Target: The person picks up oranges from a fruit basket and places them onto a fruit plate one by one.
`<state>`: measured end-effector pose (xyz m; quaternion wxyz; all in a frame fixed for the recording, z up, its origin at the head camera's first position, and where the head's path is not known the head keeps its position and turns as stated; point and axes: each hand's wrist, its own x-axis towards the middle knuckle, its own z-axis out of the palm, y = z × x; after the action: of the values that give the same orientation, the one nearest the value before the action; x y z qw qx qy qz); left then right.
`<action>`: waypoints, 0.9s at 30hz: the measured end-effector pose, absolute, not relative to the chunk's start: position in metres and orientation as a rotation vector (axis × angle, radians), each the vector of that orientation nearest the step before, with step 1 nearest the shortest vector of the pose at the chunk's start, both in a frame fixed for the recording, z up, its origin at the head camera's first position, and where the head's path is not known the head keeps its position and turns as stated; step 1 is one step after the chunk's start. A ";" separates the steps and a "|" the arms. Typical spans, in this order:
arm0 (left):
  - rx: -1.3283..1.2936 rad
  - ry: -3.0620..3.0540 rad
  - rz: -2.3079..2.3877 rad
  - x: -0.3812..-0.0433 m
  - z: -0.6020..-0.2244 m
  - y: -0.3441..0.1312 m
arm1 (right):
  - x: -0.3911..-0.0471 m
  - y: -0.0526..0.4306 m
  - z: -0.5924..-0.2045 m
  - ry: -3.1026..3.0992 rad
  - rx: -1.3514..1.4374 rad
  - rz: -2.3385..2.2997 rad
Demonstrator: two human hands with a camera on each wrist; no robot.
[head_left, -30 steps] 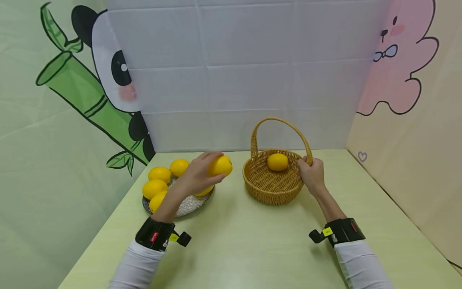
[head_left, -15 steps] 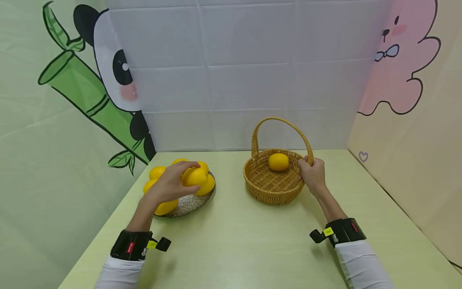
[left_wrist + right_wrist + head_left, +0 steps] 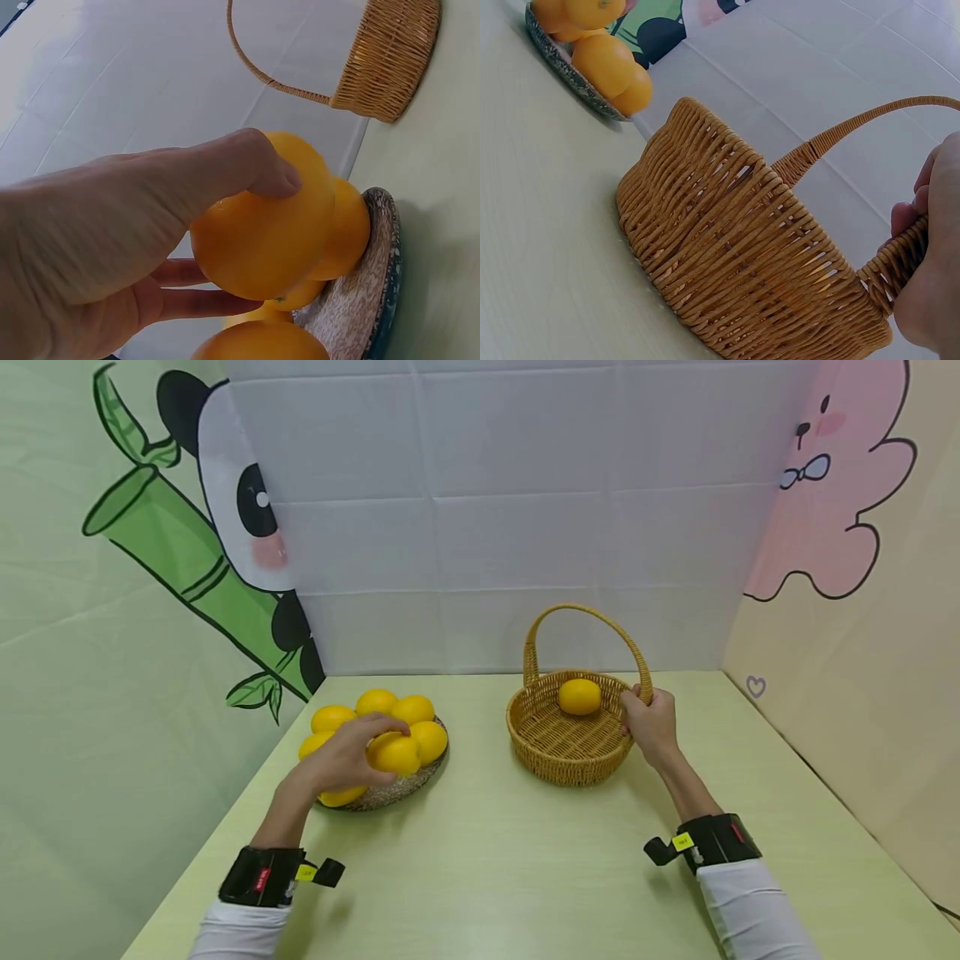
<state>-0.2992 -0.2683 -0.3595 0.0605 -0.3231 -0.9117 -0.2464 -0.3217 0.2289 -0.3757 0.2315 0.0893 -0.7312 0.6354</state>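
Observation:
An orange (image 3: 396, 754) sits between the thumb and fingers of my left hand (image 3: 341, 756), low over a speckled plate (image 3: 390, 793) on the table's left side. In the left wrist view the thumb presses one side of this orange (image 3: 262, 225), with fingers on the other side. Several more oranges (image 3: 412, 709) lie on the plate, some partly hidden by the hand. My right hand (image 3: 651, 722) grips the base of the handle of a wicker basket (image 3: 562, 772). One orange (image 3: 580, 697) rests inside the basket, near its back wall.
The pale table (image 3: 495, 877) runs back to a white cloth backdrop (image 3: 510, 543). Side walls (image 3: 847, 693) printed with cartoon animals stand left and right. A stretch of tabletop separates plate and basket.
My left hand has carried its orange leftward and down from beside the plate's right edge to low over the plate. My right hand and the basket have stayed in place.

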 end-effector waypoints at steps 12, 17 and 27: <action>-0.989 -2.849 -0.670 -0.308 -0.371 -0.268 | -0.299 0.218 -0.352 -2.033 0.243 1.752; -1.031 -2.866 -0.671 -0.311 -0.375 -0.268 | -0.300 0.218 -0.351 -2.042 0.233 1.739; -1.062 -2.900 -0.645 -0.312 -0.378 -0.267 | -0.301 0.218 -0.351 -2.042 0.234 1.746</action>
<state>-0.3117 -0.2666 -0.3785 -0.0067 -0.3367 -0.9191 -0.2046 -0.3009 0.2179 -0.3513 0.2203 0.0845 -0.7386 0.6315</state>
